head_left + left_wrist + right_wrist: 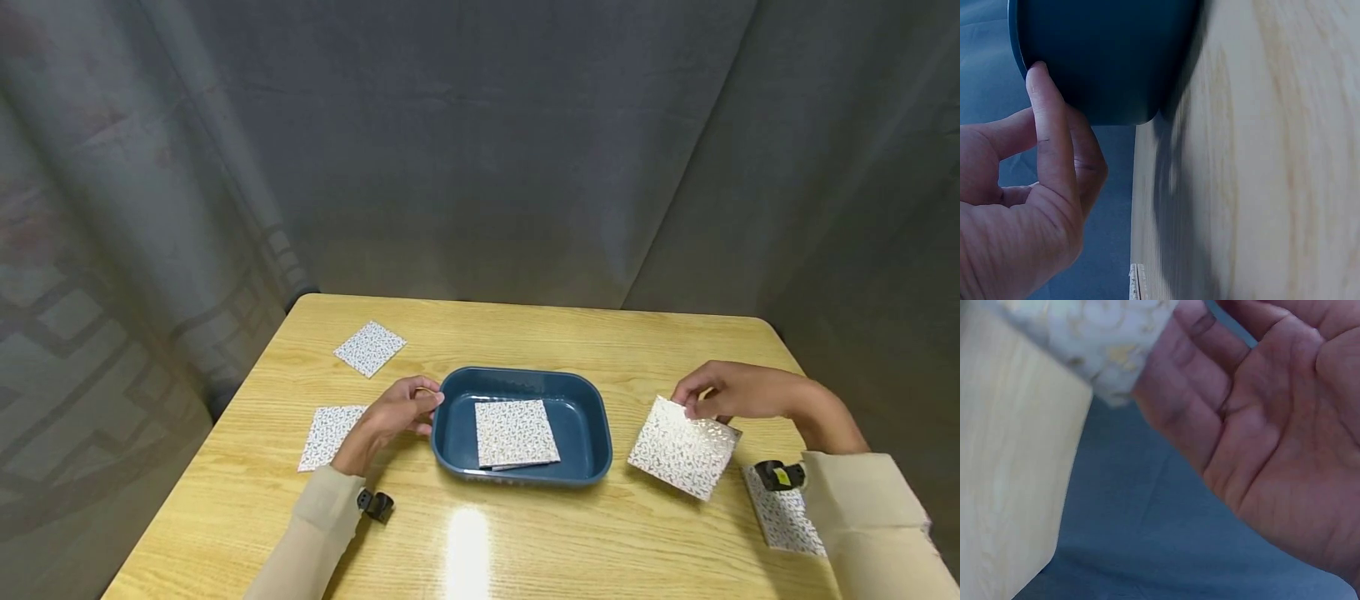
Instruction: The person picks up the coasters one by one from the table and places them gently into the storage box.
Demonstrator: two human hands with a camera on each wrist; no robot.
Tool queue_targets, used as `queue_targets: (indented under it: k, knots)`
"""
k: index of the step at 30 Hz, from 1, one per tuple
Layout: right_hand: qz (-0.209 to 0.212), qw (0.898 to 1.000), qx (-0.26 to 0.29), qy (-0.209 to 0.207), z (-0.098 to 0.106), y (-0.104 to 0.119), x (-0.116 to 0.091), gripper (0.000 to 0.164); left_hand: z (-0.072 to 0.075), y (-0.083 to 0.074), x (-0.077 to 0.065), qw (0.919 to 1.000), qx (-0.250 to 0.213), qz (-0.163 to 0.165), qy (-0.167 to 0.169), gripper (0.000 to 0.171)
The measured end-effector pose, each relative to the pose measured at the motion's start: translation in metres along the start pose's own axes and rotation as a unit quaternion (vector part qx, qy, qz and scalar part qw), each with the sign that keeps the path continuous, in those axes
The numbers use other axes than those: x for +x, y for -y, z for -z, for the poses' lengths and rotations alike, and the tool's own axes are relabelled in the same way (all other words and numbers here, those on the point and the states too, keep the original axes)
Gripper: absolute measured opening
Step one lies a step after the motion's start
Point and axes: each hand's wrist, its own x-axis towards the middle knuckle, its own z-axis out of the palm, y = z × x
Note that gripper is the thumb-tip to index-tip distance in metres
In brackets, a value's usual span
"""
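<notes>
Between the blue dish (577, 433) and the right edge of the table (667, 337), the right hand (723, 387) pinched a patterned square (678, 454) by its far edge, while the left hand (397, 408) held the dish's left end.

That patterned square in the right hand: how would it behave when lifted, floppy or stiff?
Probably stiff: the patterned square looks flat though the right hand grips only its edge. Likely light, since one hand holds it. Its glossy glare hints it might be slippery.
</notes>
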Motion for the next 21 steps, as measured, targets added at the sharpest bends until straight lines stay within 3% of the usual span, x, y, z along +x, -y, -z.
queue_targets:
  k: [4,9,17,21]
  knots:
    - [-0.012,0.999,0.041,-0.005,0.008,0.013,-0.004,0.015,0.0,0.0,0.0,1.0,0.003,0.0,-0.005,0.025]
    - [0.002,0.996,0.083,-0.022,0.011,0.021,-0.003,0.019,0.0,0.001,0.0,1.0,0.002,-0.002,-0.007,0.026]
    - [0.011,0.989,0.091,-0.114,0.001,0.027,0.012,0.027,0.0,0.0,0.001,1.0,-0.001,0.0,-0.003,0.026]
    - [0.01,0.982,0.13,-0.135,-0.005,0.029,0.027,0.029,0.0,0.001,0.001,1.0,0.003,-0.002,-0.005,0.026]
